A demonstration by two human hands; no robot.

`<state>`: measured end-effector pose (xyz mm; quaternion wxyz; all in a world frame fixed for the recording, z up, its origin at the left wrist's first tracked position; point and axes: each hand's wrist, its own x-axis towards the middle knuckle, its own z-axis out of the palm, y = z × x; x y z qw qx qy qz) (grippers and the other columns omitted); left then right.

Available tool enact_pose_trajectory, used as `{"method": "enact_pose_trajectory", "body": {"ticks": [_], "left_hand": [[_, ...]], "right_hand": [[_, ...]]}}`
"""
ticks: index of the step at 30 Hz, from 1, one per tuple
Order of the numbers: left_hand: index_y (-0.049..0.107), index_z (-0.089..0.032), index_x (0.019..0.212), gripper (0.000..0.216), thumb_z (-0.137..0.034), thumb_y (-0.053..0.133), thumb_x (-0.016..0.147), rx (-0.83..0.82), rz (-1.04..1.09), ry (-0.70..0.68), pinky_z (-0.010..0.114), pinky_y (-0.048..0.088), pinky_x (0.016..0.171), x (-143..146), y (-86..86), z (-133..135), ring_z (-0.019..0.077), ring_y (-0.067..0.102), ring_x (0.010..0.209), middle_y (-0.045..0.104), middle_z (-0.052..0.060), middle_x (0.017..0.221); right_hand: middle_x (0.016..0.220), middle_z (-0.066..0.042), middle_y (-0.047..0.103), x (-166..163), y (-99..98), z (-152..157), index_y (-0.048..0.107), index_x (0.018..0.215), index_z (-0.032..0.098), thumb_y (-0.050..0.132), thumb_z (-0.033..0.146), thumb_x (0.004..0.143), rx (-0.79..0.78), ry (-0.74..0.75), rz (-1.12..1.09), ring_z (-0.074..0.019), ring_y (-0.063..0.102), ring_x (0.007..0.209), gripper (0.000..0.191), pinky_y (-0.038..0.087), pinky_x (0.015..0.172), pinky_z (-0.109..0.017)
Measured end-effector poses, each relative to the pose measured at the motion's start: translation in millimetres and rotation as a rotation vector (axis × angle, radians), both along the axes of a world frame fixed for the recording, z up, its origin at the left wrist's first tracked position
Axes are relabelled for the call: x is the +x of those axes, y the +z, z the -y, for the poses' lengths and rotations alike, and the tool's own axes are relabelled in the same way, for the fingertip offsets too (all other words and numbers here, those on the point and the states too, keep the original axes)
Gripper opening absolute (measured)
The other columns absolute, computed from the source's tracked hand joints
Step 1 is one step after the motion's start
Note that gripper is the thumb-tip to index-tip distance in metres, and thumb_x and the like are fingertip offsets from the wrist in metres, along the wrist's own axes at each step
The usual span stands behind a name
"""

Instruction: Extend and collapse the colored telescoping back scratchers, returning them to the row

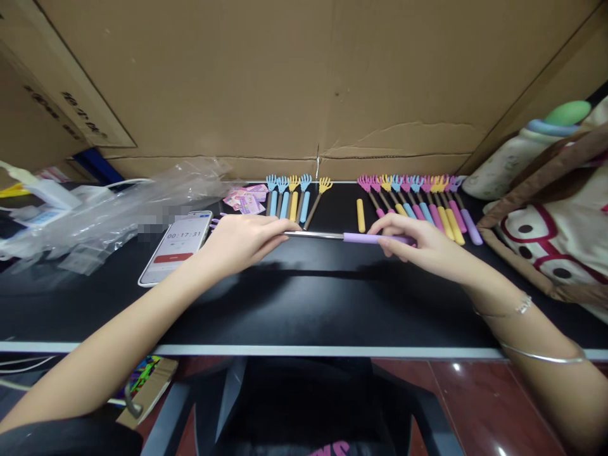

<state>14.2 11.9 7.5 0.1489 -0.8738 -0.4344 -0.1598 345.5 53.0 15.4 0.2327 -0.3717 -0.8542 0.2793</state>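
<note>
Held level between both hands is a back scratcher [318,234] with a metal rod and a purple handle. My left hand [244,240] is closed around the rod's left end, and purple claw tips show just past it. My right hand [413,244] pinches the purple handle. Beyond my left hand lie several blue and yellow back scratchers [285,199] in a row. Close by is a yellow back scratcher [318,201] with a bare rod. A loose yellow handle [361,215] lies near my right fingertips. Further right is a row of several multicoloured back scratchers [422,202].
A phone [175,247] showing a timer lies left of my left hand. Behind it are clear plastic bags [118,215] and pink printed cards [246,199]. A cardboard wall [304,82] closes off the back. At right stand a bottle [503,158] and a fabric bag [560,240].
</note>
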Motion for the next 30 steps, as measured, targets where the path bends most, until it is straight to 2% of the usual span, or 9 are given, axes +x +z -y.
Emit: {"method": "enact_pose_trajectory", "body": {"ticks": [6,11,21,30], "left_hand": [[0.065,-0.027,0.116,0.035,-0.036,0.035,0.102,-0.06,0.013,0.003,0.023,0.043,0.063,0.1,-0.6,0.8,0.0181,0.071,0.088,0.075,0.002,0.103],[0.064,-0.026,0.116,0.034,-0.036,0.036,0.102,-0.117,-0.014,0.039,0.023,0.042,0.063,0.2,1.0,0.5,0.0182,0.07,0.082,0.076,0.003,0.096],[0.062,-0.029,0.119,0.03,-0.037,0.039,0.1,-0.197,-0.087,0.103,0.025,0.041,0.063,1.9,4.0,1.0,0.0209,0.071,0.083,0.075,0.0,0.1],[0.061,-0.027,0.117,0.029,-0.032,0.041,0.096,-0.262,-0.137,0.142,0.025,0.039,0.062,2.6,7.0,-0.3,0.0197,0.069,0.076,0.075,0.001,0.089]], "right_hand": [[0.06,0.003,0.058,-1.7,-1.4,-0.5,0.059,0.098,0.018,0.055,0.04,0.09,-0.079,0.004,-0.042,-0.0089,0.047,0.048,0.024,0.037,0.048,-0.023],[0.06,0.003,0.058,-4.2,-7.3,-1.8,0.058,0.098,0.017,0.056,0.033,0.087,-0.143,0.01,-0.052,-0.0084,0.046,0.047,0.019,0.037,0.047,-0.023],[0.061,0.003,0.056,-5.4,-7.1,-0.1,0.059,0.097,0.017,0.054,0.03,0.087,-0.106,-0.012,-0.029,-0.0093,0.046,0.05,0.018,0.036,0.052,-0.025],[0.063,0.003,0.054,-5.3,-5.8,1.4,0.059,0.1,0.017,0.053,0.036,0.089,-0.084,-0.034,0.026,-0.0109,0.047,0.054,0.023,0.035,0.056,-0.026]]}}
